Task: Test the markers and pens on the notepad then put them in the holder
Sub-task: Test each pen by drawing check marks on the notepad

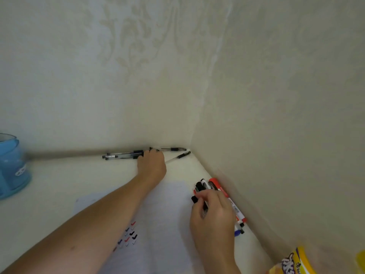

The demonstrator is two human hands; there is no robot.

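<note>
Head view: a person works at a white table (69,175) pushed into a corner, partway through sorting pens and markers.

The left hand (152,165) reaches to the back wall, its fingers (158,153) curled down over the near end of a bundle of pens (122,155) lying along the table's far edge. The back of the hand hides how firmly they close. Two loose pens (175,153) lie just beyond, towards the corner.

The right hand (213,212) is at the side wall. Its fingers (205,195) are wrapped round a black-capped marker (195,199), and it rests among the other markers (205,184). These include a red marker (218,187) lying against the wall.

Between the arms lies the notepad (167,204), its near part carrying small ticks (130,235) in black, red and blue. The blue holder (11,167) stands well apart at the far left edge of the picture, and no pen or marker can be seen in it. A yellow packet (296,260) shows at the lower right.

The ticks on the page suggest testing is largely done and that both hands are now gathering up. Next, each handful would need lifting clear of the table and carrying left across the notepad to the holder. The left hand has the shorter trip. The bundle may fan out if the grip is loose, and the two stray pens in the corner call for a second reach.
</note>
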